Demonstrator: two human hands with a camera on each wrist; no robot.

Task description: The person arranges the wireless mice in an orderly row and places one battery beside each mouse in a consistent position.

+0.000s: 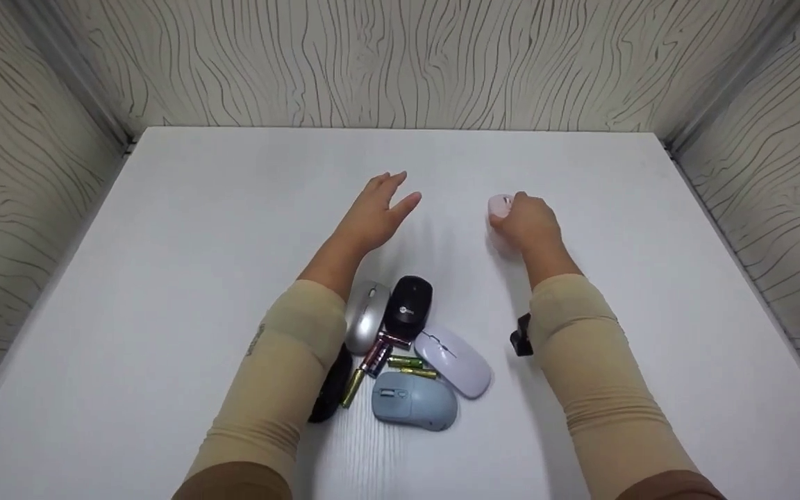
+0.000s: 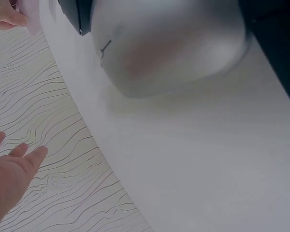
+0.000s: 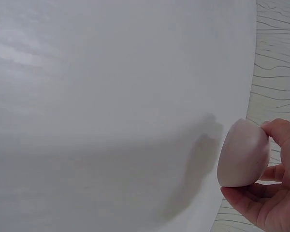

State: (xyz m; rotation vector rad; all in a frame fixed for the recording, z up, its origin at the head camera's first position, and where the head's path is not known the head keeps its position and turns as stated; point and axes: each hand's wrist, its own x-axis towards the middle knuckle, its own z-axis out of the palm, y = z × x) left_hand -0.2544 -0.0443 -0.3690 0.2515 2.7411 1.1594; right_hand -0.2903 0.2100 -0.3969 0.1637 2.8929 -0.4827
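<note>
A pale pink computer mouse (image 3: 242, 153) is pinched between the thumb and fingers of my right hand (image 1: 532, 223), at the right of the table; its shadow falls beside it. My left hand (image 1: 372, 217) hovers with fingers spread and holds nothing. Below the left hand lie a silver mouse (image 1: 367, 316) and a black mouse (image 1: 409, 305), side by side. A lilac mouse (image 1: 457, 364) and a blue-grey mouse (image 1: 415, 403) lie nearer me. In the left wrist view the silver mouse (image 2: 169, 48) looms close and blurred.
Several small batteries, among them a gold battery (image 1: 353, 387) and a green battery (image 1: 405, 362), lie among the mice. Another black mouse (image 1: 334, 389) is partly hidden by my left sleeve. Wood-patterned panels (image 1: 400, 62) border the white table (image 1: 233, 180).
</note>
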